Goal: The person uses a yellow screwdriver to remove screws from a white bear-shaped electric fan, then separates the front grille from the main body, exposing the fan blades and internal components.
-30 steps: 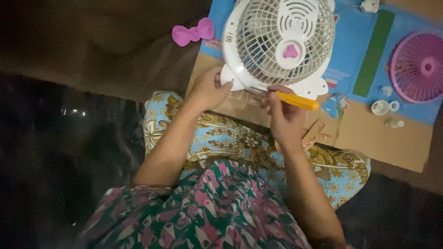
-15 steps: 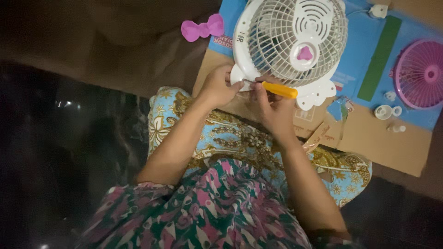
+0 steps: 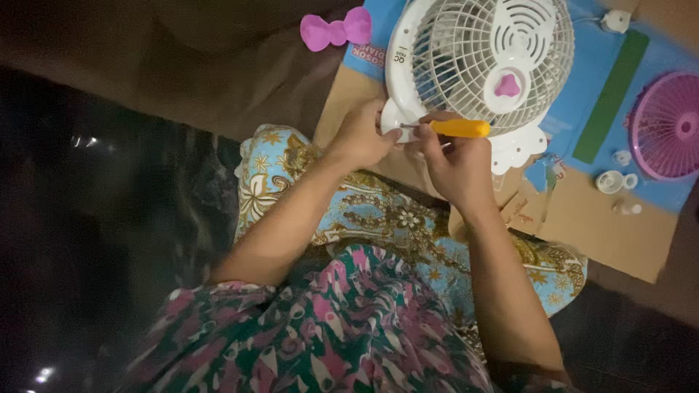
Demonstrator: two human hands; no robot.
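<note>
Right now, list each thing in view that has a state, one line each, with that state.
White plastic table fan: lying grille-up on the flattened cardboard box, front grille on.
Orange-handled screwdriver: held level, tip at the fan's lower rim.
Right hand: closed on the screwdriver.
Left hand: steadying the fan's rim.
Round pink plastic grille: detached, lying flat.
Pink plastic bow: loose, beside the box.

I see the table fan lying on the flattened cardboard box, my hands at its lower rim. The bow-shaped piece lies left of it, the round grille right, small caps below that.
</note>
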